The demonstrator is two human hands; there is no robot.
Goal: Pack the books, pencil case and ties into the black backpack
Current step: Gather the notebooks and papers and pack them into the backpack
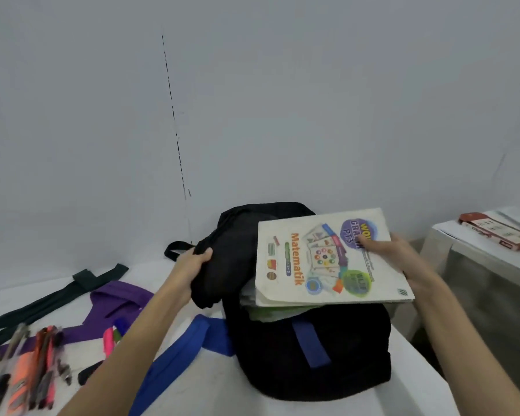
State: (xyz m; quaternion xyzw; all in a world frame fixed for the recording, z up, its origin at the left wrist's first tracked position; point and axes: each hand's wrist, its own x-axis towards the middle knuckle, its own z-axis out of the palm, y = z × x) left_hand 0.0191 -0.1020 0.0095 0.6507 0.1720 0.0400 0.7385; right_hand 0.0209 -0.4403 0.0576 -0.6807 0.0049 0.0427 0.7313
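The black backpack [285,364] lies on the white table [210,385] with its mouth open. My left hand [192,265] grips the bag's black flap and holds it up. My right hand [400,250] holds a stack of books at its right edge, thumb on the white "Matematik" book [321,259] on top. The stack's left end sits in the bag's opening. A purple tie [117,298], a dark green tie [51,298] and a blue tie [174,358] lie on the table to the left. The clear pencil case [21,367] full of pens is at the lower left.
A plain wall rises right behind the table. A second white table [475,253] stands at the right with a red and white box [499,231] on it. A gap separates the two tables.
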